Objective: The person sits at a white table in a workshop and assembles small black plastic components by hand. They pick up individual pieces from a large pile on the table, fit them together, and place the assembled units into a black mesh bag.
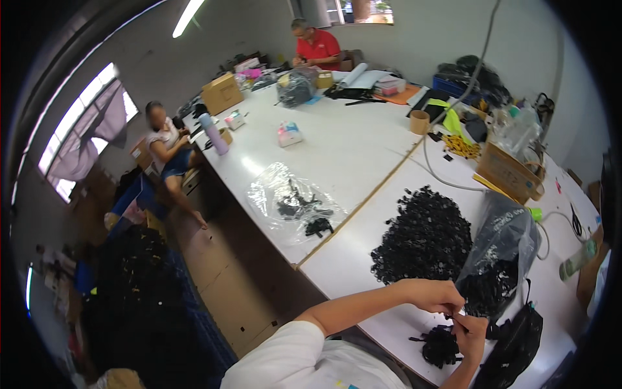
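Over the near edge of the white table, my left hand (433, 295) and my right hand (471, 332) meet with fingers pinched together. Between the fingertips shows a bit of a small black piece, too small to make out its kind. Just below them lies a small heap of black strap-like pieces (440, 348). Beyond my left hand spreads a large pile of small black pieces (424, 235), some of them ring-shaped. A clear plastic bag (499, 227) to its right holds more black pieces.
A flat clear bag (285, 198) with black pieces lies farther left. At the right are a cardboard box (508, 172), a grey cable (427, 152), a bottle (578, 259) and a black pouch (516, 337). One person (317, 48) works at the far end; another (170, 146) sits at the left.
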The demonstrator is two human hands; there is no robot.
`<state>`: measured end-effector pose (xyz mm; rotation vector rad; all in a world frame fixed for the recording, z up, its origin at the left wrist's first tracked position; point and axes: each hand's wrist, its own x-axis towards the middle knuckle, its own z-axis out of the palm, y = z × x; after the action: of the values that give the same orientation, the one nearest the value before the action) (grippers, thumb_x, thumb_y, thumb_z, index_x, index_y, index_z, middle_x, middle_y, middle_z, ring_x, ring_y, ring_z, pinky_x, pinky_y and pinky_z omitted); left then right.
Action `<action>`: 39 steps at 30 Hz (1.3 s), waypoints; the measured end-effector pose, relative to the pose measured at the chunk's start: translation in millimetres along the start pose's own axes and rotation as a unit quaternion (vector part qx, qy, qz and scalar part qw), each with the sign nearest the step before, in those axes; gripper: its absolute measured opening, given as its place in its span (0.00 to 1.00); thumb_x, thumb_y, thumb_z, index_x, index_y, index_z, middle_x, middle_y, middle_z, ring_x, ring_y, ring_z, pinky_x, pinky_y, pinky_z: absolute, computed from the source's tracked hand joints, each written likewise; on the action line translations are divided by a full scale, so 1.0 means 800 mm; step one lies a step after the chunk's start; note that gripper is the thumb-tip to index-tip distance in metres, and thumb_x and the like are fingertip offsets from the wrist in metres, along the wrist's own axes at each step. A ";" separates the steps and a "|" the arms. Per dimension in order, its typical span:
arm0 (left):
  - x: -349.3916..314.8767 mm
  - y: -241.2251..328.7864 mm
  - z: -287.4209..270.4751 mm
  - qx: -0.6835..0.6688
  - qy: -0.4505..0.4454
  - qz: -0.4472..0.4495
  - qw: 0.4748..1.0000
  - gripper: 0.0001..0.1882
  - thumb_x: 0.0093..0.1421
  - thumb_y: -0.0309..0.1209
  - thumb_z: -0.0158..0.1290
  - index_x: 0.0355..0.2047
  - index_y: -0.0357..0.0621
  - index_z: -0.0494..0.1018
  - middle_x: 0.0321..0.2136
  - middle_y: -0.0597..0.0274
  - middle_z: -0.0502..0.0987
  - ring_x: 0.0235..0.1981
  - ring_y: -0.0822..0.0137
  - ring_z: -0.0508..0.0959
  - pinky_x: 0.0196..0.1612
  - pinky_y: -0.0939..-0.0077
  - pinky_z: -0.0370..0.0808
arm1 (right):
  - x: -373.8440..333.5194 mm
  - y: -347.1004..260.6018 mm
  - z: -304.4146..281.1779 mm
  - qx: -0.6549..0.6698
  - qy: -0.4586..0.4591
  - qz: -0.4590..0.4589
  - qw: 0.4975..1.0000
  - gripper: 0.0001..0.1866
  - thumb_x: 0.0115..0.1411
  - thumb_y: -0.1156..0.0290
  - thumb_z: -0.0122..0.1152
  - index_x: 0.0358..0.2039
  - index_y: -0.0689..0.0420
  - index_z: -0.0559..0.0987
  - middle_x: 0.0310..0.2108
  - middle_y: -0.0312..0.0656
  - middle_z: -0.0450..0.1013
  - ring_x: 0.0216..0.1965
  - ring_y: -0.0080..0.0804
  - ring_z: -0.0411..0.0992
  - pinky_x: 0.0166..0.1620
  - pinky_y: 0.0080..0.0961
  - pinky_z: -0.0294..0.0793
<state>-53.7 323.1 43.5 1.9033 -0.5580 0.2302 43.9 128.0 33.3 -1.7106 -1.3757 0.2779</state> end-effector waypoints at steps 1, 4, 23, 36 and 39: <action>0.003 -0.004 -0.001 -0.007 -0.001 0.013 1.000 0.04 0.50 0.17 0.54 0.28 0.34 0.72 0.24 0.51 0.76 0.28 0.53 0.79 0.30 0.66 0.73 | 0.003 -0.003 -0.001 -0.014 0.011 -0.007 1.000 0.05 0.48 0.85 0.60 0.26 0.63 0.80 0.13 0.44 0.70 0.13 0.32 0.70 0.21 0.24 0.64; 0.014 -0.019 -0.001 -0.050 -0.023 -0.007 0.998 0.05 0.49 0.16 0.55 0.28 0.33 0.72 0.23 0.53 0.78 0.27 0.58 0.80 0.30 0.69 0.75 | 0.002 -0.003 -0.006 -0.026 0.028 0.020 0.999 0.05 0.47 0.86 0.59 0.26 0.64 0.80 0.13 0.43 0.70 0.13 0.31 0.69 0.21 0.23 0.62; 0.009 -0.036 0.034 0.004 0.137 0.085 0.987 0.04 0.50 0.22 0.58 0.27 0.40 0.73 0.25 0.59 0.72 0.25 0.62 0.74 0.27 0.70 0.70 | -0.001 0.030 -0.029 0.131 -0.087 0.197 0.968 0.16 0.57 0.61 0.60 0.33 0.63 0.77 0.25 0.45 0.75 0.22 0.33 0.72 0.26 0.35 0.66; 0.014 -0.060 0.053 -0.314 0.100 -0.271 0.904 0.16 0.63 0.40 0.50 0.24 0.41 0.72 0.15 0.69 0.71 0.16 0.79 0.70 0.19 0.82 0.66 | 0.002 0.035 0.006 -0.218 0.125 -0.052 0.967 0.10 0.47 0.78 0.65 0.33 0.58 0.79 0.24 0.45 0.75 0.23 0.43 0.73 0.26 0.31 0.69; 0.010 -0.059 0.045 -0.281 0.102 -0.306 0.904 0.13 0.62 0.37 0.50 0.25 0.43 0.74 0.16 0.70 0.71 0.16 0.81 0.69 0.18 0.86 0.65 | 0.011 0.029 0.010 -0.171 0.116 -0.050 0.977 0.10 0.47 0.77 0.66 0.33 0.58 0.78 0.24 0.45 0.75 0.23 0.43 0.74 0.26 0.32 0.70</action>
<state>-27.4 302.1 -5.9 1.3768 0.1323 -0.1365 57.1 140.2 14.1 -1.8742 -1.3852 -0.2251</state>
